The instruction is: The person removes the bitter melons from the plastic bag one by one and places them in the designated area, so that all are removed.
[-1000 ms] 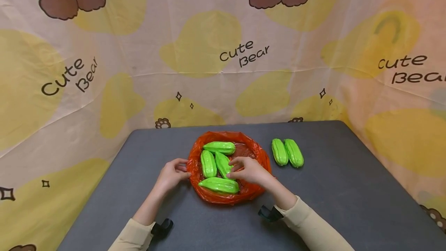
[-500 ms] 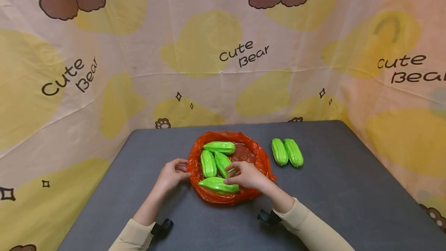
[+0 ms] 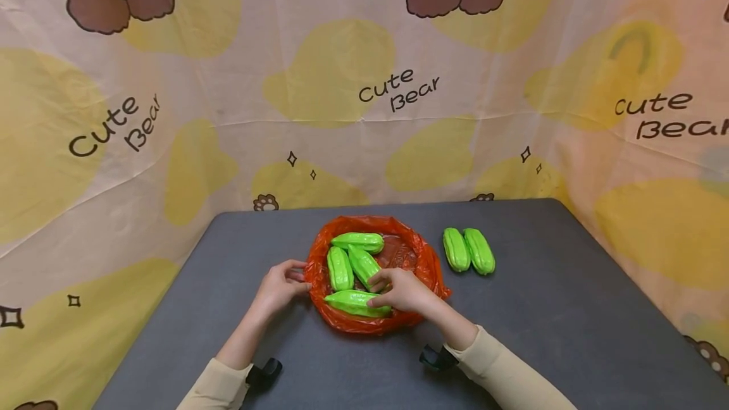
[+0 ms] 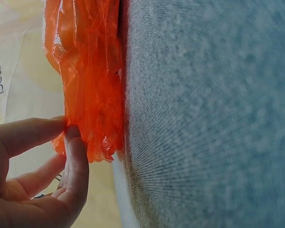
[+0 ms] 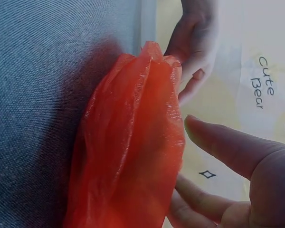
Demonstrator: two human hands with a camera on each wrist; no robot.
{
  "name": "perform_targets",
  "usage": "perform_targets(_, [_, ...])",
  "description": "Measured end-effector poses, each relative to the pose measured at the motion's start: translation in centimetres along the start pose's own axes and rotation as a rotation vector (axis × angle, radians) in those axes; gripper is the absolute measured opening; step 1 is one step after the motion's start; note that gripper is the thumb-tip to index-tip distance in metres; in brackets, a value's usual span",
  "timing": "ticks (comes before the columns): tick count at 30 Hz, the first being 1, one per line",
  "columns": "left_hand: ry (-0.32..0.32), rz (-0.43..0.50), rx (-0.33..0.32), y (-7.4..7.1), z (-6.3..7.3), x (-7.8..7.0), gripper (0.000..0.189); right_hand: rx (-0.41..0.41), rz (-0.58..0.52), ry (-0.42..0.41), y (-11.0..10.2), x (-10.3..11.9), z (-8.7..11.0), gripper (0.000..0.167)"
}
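Note:
A red plastic bag [image 3: 428, 264], its rim spread in a ring, lies on the table with several ridged bright green fruits inside. At its left edge my left hand [image 3: 280, 286] pinches the rim between thumb and fingers, as the left wrist view shows at the bag's crinkled side [image 4: 92, 85]. My right hand [image 3: 403, 290] reaches over the right side of the bag, thumb and fingers apart. Its fingertips are right at the lower end of a slanted green fruit [image 3: 361, 264], and its thumb overlaps the front green fruit [image 3: 350, 301]. The right palm [image 5: 275, 190] shows beside the bag.
Two more green fruits, a left one [image 3: 456, 249] and a right one [image 3: 479, 250], lie side by side right of the bag. The grey table [image 3: 547, 321] ends at a printed cloth backdrop [image 3: 319, 93]. A dark strap [image 3: 437, 357] sits at the right cuff.
My right hand has shifted slightly toward me, its thumb now over the front fruit. The slanted fruit has shifted slightly left. My left hand stays at the rim.

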State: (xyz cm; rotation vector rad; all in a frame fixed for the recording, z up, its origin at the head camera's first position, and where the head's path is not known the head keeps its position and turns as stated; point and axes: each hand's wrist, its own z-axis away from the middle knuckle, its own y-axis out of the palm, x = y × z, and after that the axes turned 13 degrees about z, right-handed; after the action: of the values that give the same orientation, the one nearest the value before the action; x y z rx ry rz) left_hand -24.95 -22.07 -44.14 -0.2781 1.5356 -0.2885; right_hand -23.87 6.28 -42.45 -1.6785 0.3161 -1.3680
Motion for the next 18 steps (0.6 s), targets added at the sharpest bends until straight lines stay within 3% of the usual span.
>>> perform_targets(18, [-0.006, 0.012, -0.002, -0.05, 0.09, 0.43, 0.045, -0.012, 0.104, -0.036, 1.03, -0.11, 0.1, 0.042])
